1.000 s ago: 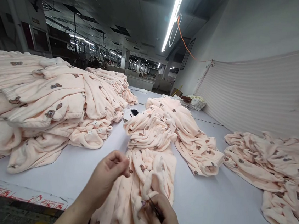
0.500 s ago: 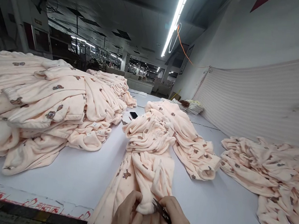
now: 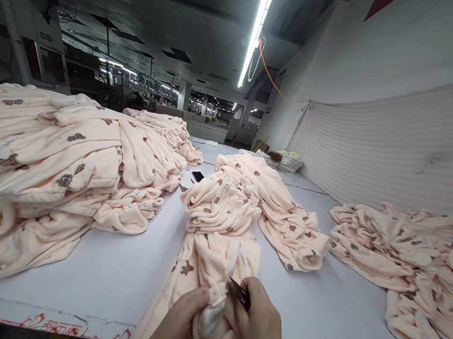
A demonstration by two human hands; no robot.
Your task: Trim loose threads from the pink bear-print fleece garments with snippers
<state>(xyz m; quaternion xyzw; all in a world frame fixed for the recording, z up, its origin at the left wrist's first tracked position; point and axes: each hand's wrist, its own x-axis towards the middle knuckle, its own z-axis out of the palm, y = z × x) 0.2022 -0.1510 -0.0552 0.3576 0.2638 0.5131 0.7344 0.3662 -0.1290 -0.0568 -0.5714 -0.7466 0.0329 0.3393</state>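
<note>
A pale pink fleece garment (image 3: 226, 250) with small brown bear prints lies bunched in front of me, reaching down to the table's near edge. My left hand (image 3: 182, 316) pinches a gathered edge of it, where a whitish inner side shows. In my right hand (image 3: 259, 324) is a pair of dark thread snips (image 3: 240, 294), their tips pointing up and left against the pinched cloth. Whether the blades are touching a thread is too small to tell.
A large heap of similar garments (image 3: 69, 158) fills the table's left side. Another garment (image 3: 282, 213) lies just beyond mine, and a further pile (image 3: 411, 259) is at the right. A black phone (image 3: 197, 176) rests mid-table. Folded cloths (image 3: 290, 161) are stacked at the back.
Both hands have moved up slightly with the cloth edge. The left hand has turned the edge over, baring its whitish inner side. The view has shifted a little.
</note>
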